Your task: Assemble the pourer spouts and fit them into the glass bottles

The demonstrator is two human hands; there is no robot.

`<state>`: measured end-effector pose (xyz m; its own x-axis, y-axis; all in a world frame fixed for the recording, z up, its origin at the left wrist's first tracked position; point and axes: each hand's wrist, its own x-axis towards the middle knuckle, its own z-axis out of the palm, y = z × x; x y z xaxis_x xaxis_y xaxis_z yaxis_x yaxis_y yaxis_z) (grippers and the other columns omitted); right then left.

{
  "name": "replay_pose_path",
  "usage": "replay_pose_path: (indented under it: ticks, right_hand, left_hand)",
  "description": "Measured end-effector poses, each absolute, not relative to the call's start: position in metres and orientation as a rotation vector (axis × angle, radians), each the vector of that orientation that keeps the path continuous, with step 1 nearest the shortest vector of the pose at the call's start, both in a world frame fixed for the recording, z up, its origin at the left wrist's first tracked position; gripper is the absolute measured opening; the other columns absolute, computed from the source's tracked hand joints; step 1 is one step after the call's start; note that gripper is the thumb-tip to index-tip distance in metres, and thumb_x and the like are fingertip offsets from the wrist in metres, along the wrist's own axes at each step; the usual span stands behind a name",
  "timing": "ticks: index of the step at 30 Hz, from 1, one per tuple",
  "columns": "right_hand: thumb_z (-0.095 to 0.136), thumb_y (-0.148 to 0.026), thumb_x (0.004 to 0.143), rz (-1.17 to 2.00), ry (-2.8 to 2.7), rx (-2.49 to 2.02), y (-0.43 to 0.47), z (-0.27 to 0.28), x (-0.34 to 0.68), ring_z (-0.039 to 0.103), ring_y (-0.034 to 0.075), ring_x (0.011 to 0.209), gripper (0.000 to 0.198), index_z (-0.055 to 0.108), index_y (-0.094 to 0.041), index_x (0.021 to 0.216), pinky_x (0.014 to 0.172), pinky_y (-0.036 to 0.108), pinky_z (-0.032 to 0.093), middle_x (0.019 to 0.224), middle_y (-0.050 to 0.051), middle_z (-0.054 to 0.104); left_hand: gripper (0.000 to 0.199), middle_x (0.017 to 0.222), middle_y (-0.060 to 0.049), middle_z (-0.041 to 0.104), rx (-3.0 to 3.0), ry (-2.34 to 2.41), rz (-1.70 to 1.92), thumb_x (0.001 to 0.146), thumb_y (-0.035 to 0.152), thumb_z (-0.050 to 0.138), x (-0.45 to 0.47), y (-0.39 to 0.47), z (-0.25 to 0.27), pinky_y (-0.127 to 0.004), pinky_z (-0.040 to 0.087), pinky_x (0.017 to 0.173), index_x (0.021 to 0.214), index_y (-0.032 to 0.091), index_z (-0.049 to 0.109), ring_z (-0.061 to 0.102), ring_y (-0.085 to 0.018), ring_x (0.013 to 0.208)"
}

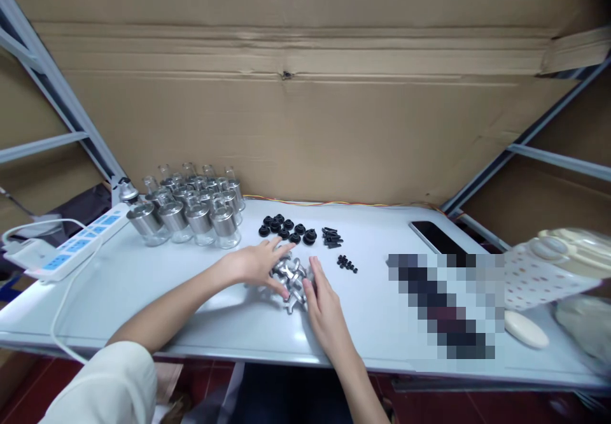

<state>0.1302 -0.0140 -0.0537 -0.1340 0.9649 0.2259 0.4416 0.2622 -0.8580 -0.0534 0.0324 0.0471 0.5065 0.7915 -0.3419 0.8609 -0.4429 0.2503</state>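
Note:
A heap of small silver metal parts with bent prongs [292, 276] lies on the white table, between my two hands. My left hand [260, 263] reaches over the heap's left side, fingers spread, the thumb touching the parts. Along the right side rests my right hand [325, 303], its fingers stretched out and its palm turned toward the heap. Just beyond are several round black caps [288, 228]. To their right sit thin black pins [331, 238] and a cluster of tiny black pieces [347, 263].
Several glass bottles with metal bands [198, 219] stand at the back left, near a white power strip [79, 243] with a cable. On the right lie a phone [436, 238], a white oval object [526, 330] and a spotted bag [539, 277]. A cardboard wall [305, 137] closes the back.

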Motion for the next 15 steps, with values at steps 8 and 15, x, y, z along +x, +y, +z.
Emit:
replay_pose_path:
  ticks: [8, 15]
  right_hand:
    - [0.063, -0.038, 0.082, 0.510, -2.155, -1.250, -0.024, -0.048, 0.127, 0.003, 0.031, 0.141, 0.080, 0.017, -0.028, 0.147, 0.110, 0.059, 0.017, 0.155, 0.010, 0.003]
    - [0.059, -0.036, 0.085, 0.483, -2.054, -1.234, -0.026, -0.051, 0.128, 0.003, 0.034, 0.141, 0.088, -0.002, -0.034, 0.147, 0.107, 0.061, 0.024, 0.155, 0.009, -0.011]
  left_hand:
    - [0.075, 0.142, -0.010, 0.041, 2.332, 1.492, -0.041, 0.080, 0.063, 0.048, -0.098, 0.029, 0.100, -0.034, 0.036, 0.101, 0.141, 0.024, 0.029, 0.047, -0.027, 0.123]
    - [0.070, 0.137, -0.016, 0.041, 2.231, 2.155, 0.831, 0.090, 0.060, 0.028, -0.193, 0.016, 0.146, -0.038, 0.035, 0.103, 0.139, 0.011, 0.024, 0.043, -0.024, 0.124]
